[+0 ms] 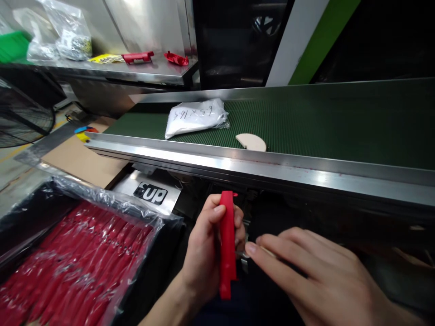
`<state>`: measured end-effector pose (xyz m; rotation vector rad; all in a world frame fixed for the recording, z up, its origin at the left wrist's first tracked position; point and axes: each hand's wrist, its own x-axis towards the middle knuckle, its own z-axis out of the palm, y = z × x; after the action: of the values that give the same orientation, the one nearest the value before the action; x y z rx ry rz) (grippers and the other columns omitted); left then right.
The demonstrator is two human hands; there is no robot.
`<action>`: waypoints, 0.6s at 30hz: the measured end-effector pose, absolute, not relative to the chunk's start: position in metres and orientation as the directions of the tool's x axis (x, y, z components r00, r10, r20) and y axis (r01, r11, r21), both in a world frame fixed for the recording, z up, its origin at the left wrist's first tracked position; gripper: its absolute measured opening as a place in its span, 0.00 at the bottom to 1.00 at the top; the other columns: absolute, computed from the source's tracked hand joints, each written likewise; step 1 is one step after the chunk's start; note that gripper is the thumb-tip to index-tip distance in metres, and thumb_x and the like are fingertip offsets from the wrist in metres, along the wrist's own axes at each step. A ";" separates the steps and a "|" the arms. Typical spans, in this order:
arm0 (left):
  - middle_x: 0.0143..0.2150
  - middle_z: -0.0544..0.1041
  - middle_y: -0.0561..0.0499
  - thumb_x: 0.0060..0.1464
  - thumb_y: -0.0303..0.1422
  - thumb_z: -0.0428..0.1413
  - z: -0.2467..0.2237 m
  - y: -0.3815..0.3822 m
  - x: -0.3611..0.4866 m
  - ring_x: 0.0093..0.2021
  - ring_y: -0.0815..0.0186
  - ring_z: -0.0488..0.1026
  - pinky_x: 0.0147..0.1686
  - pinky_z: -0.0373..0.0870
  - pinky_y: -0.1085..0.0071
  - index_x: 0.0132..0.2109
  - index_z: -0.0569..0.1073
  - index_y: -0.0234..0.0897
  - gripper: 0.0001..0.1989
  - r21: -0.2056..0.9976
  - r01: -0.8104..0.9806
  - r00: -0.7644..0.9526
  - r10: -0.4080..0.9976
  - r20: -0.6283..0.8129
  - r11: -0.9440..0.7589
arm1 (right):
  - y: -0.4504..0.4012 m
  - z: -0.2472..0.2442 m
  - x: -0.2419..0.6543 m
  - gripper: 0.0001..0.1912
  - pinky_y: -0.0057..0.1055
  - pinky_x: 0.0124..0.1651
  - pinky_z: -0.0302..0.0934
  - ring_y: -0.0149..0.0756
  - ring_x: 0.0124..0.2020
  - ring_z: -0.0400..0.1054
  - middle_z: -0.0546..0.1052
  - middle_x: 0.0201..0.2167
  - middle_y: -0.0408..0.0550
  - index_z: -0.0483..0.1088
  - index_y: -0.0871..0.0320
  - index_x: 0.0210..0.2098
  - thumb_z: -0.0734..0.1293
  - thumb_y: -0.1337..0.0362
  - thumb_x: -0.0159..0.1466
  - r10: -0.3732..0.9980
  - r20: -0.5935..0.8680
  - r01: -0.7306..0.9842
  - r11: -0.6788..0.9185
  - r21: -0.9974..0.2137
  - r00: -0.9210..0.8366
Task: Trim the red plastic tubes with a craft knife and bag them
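My left hand (207, 240) is closed around a long, narrow red plastic part (227, 244), held upright with the thumb on its near side. To the right of the part is my right hand (316, 271), thumb and fingers drawn together. A small pale edge shows between those fingertips, and blur keeps me from making out what it is. The right fingertips are close to the left fingers, behind the red part. At the lower left, many similar red parts (91, 253) lie in rows inside a box lined with clear plastic (159, 222).
Beyond my hands runs a green conveyor belt (306, 122) with a metal rail (210, 158). A white marked packet (197, 117) and a beige half-round piece (252, 141) lie on it. A steel shelf (156, 74) holds bags (73, 43) and red pieces (137, 57). A fan (23, 113) stands left.
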<state>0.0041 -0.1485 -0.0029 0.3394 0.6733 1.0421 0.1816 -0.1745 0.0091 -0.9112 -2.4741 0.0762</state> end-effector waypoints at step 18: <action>0.31 0.64 0.57 0.55 0.32 0.59 0.002 -0.160 0.002 0.23 0.78 0.58 0.20 0.56 0.82 0.38 0.63 0.38 0.10 0.677 -0.559 0.382 0.873 -0.302 0.479 | -0.154 0.006 0.191 0.26 0.35 0.47 0.62 0.38 0.47 0.66 0.72 0.49 0.52 0.66 0.59 0.61 0.62 0.79 0.64 0.698 0.527 0.675 0.682 -0.282 -0.485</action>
<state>0.0022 -0.1601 0.0016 0.5184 0.7007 0.9668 0.1912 -0.1538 0.0059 -1.0497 -2.2705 0.0478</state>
